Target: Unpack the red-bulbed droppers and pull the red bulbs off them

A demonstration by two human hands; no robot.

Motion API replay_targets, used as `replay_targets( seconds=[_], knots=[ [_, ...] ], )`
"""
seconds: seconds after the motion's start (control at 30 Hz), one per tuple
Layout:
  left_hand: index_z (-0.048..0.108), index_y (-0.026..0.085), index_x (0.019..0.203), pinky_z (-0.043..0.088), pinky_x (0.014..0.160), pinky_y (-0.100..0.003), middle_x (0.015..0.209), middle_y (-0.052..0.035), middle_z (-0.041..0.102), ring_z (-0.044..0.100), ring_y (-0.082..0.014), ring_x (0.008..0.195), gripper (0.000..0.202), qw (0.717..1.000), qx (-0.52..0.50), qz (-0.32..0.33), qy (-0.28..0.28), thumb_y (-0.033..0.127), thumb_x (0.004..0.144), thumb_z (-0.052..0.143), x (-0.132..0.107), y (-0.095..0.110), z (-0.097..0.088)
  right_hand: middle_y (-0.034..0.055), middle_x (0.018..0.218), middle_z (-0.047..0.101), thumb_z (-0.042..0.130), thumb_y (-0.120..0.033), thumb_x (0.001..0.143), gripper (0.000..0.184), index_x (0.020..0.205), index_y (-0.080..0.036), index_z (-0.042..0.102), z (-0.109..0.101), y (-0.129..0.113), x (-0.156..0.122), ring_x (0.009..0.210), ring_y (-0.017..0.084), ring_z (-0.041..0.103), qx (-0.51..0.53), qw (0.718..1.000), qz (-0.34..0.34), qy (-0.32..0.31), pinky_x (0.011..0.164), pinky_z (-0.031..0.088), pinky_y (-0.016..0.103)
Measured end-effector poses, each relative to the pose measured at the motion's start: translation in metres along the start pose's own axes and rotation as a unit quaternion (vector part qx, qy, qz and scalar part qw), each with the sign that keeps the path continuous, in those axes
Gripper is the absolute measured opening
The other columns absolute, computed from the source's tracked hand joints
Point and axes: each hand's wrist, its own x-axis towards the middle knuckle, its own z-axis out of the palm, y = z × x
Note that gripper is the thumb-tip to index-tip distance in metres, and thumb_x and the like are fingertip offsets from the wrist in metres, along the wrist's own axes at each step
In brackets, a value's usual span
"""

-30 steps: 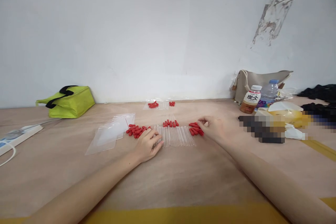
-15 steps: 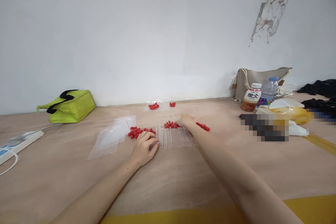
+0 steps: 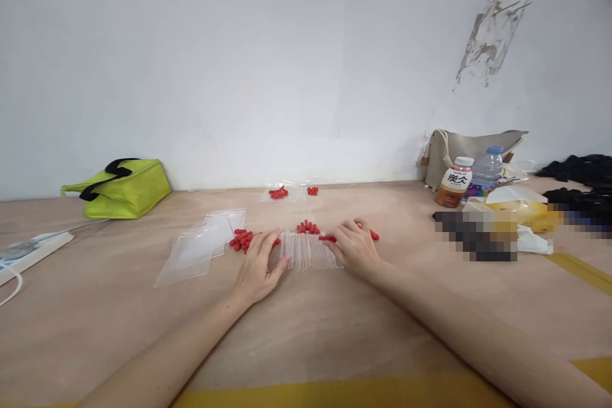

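A row of clear plastic tubes (image 3: pixel 306 250) lies side by side on the tan table. My left hand (image 3: pixel 258 268) rests flat and open against the row's left end. My right hand (image 3: pixel 352 246) presses the row's right end, fingers spread, with one red cap (image 3: pixel 327 238) at its fingertips. Red caps lie in a pile (image 3: pixel 243 239) left of the tubes. A small group of caps (image 3: pixel 308 227) sits behind the tubes. A few more caps (image 3: pixel 373 235) peek out behind my right hand.
Empty clear zip bags (image 3: pixel 203 245) lie to the left. A bag with red caps (image 3: pixel 287 192) sits by the wall. A lime-green bag (image 3: pixel 122 188), a power strip (image 3: pixel 29 252), a beige bag (image 3: pixel 471 153), two bottles (image 3: pixel 456 182) and clutter lie at the sides.
My right hand came back from the caps behind the tubes to the row's right end. My left hand opened and laid flat against the left end.
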Motion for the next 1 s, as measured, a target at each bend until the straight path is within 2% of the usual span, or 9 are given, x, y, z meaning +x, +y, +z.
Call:
replay_targets(
  seconds=[0.07,0.17,0.27,0.43,0.53,0.63,1.0],
  knots=[
    [0.039,0.020,0.125,0.037,0.090,-0.038,0.114,-0.0093,0.051,0.045,-0.0219,0.106,0.044,1.000,-0.008,0.008,-0.014,0.031,0.083,0.048,0.000,0.004,-0.002,0.0015,0.072,0.063,0.048,-0.028,0.085,0.014,0.082,-0.019,0.058,-0.004,-0.001,-0.019,0.074,0.015,0.050,0.008,0.996,-0.073,0.052,0.079,0.025,0.033],
    [0.054,0.023,0.111,0.036,0.087,-0.038,0.101,-0.0055,0.059,0.049,-0.0200,0.098,0.027,0.997,0.005,0.060,-0.046,0.029,0.085,0.045,0.000,0.009,-0.001,0.0008,0.072,0.063,0.051,-0.026,0.083,0.011,0.087,-0.019,0.058,-0.005,-0.004,-0.031,0.073,0.014,0.049,0.021,0.991,-0.111,0.076,0.077,0.026,0.032],
    [0.060,0.023,0.101,0.034,0.083,-0.037,0.086,-0.0024,0.064,0.052,-0.0171,0.084,0.021,0.993,0.021,0.110,-0.045,0.026,0.085,0.048,0.000,0.012,0.004,0.0003,0.071,0.062,0.051,-0.026,0.083,0.011,0.087,-0.019,0.058,-0.003,-0.010,-0.031,0.072,0.013,0.049,0.032,0.991,-0.111,0.072,0.076,0.026,0.032],
    [0.062,0.024,0.095,0.034,0.079,-0.035,0.075,-0.0006,0.065,0.052,-0.0144,0.073,0.018,0.986,0.035,0.156,-0.044,0.025,0.084,0.049,0.000,0.016,0.013,0.0010,0.072,0.062,0.049,-0.027,0.084,0.014,0.091,-0.019,0.059,0.000,-0.022,-0.028,0.073,0.013,0.048,0.028,0.990,-0.124,0.056,0.076,0.025,0.033],
    [0.063,0.022,0.087,0.033,0.077,-0.035,0.069,-0.0009,0.063,0.051,-0.0145,0.070,0.017,0.984,0.053,0.160,-0.054,0.024,0.085,0.047,0.000,0.019,0.012,0.0011,0.075,0.061,0.049,-0.026,0.084,0.016,0.094,-0.022,0.060,0.000,-0.024,-0.029,0.074,0.014,0.046,0.005,0.991,-0.122,0.056,0.077,0.023,0.035],
    [0.063,0.021,0.081,0.032,0.076,-0.036,0.066,-0.0008,0.062,0.050,-0.0149,0.068,0.016,0.984,0.065,0.160,-0.053,0.022,0.084,0.047,0.000,0.021,0.009,-0.0002,0.071,0.059,0.049,-0.025,0.084,0.014,0.087,-0.024,0.062,-0.001,-0.024,-0.030,0.072,0.013,0.045,-0.006,0.992,-0.120,0.048,0.079,0.021,0.036],
    [0.061,0.020,0.080,0.033,0.073,-0.036,0.062,0.0003,0.061,0.049,-0.0140,0.065,0.014,0.980,0.050,0.189,-0.021,0.019,0.083,0.048,-0.002,0.023,0.004,-0.0005,0.066,0.056,0.050,-0.018,0.078,0.014,0.079,-0.024,0.063,-0.006,-0.024,-0.033,0.069,0.013,0.043,0.002,0.990,-0.135,0.047,0.083,0.020,0.038]
  ],
)
